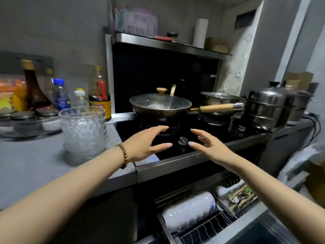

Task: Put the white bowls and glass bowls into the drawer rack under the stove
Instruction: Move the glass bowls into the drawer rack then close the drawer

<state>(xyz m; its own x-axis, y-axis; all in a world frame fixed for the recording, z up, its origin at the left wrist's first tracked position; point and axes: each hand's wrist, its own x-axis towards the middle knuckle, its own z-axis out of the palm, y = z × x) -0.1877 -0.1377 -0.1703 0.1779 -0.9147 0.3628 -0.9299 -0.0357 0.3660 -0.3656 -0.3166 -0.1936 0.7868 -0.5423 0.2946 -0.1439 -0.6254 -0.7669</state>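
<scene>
Bare forearms reach in from the bottom corners, and a beaded bracelet sits on the left wrist. The left hand and right hand hover over the front edge of the black stove. Their palms face each other, a gap lies between them, and the fingers are stretched out and relaxed. Both are released and hold nothing. A silver knob lies on the stove top in the gap between the two hands, just off the right fingertips.

Left of the left hand, near it but apart, a stack of glass bowls stands upright on the grey desk. Further left of that hand are a round tray of dark-lidded jars and a row of bottles against the wall.

Beyond both hands, a wok with a glass lid and a wooden handle sits on the burner. Its handle points out past the right hand toward a steel steamer pot, which stands well off to that hand's right.

Below the right hand, under the stove, the drawer rack is pulled open. A row of white bowls lies on edge in its left part, packed one against the next. The wire slots in front of them are bare. A side compartment to the right of the white bowls holds utensils, too blurred to tell apart.
</scene>
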